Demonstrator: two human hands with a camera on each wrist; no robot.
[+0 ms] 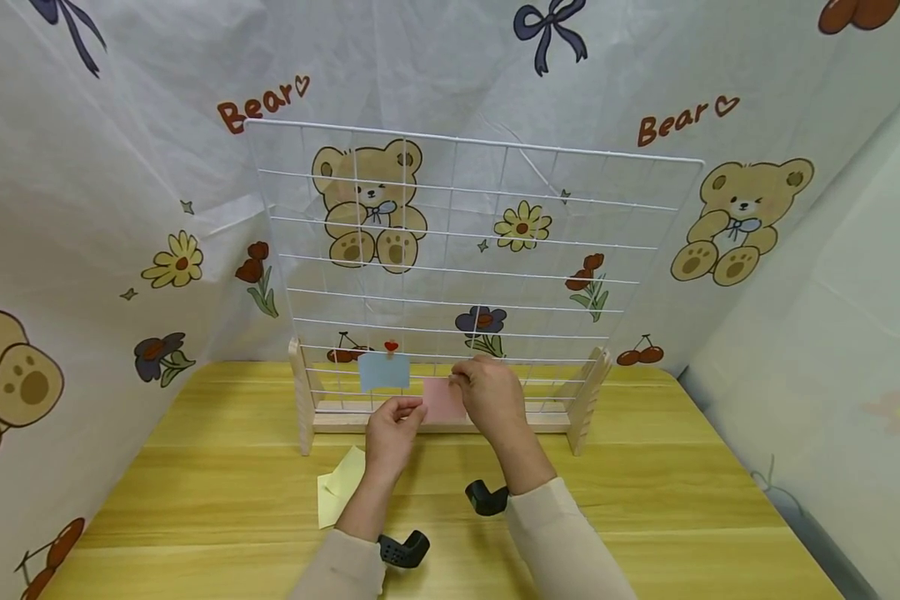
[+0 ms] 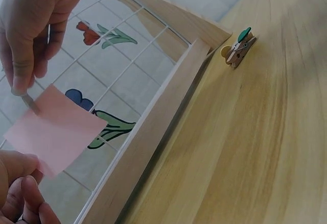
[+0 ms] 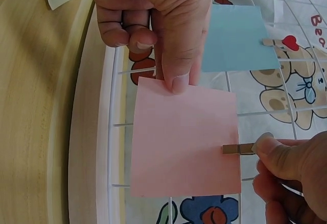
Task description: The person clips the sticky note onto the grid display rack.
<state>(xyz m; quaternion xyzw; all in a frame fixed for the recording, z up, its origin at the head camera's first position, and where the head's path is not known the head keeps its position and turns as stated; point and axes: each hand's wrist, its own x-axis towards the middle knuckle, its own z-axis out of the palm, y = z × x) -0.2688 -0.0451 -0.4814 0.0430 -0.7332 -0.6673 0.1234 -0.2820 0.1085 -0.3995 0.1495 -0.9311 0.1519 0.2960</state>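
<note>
A pink paper square lies against the white wire grid, low down near its wooden base. My left hand pinches the paper's left edge between thumb and fingers. At the paper's top edge, my right hand pinches a small wooden clothespin, whose tip overlaps the paper. To the left hangs a blue paper square, held on the grid by a clothespin with a red heart. Whether the clothespin in my right hand also grips a wire cannot be told.
Yellow paper squares lie on the wooden table beside my left forearm. In the left wrist view, clothespins with green and yellow tops rest on the table near the grid's wooden foot. A bear-patterned cloth hangs behind.
</note>
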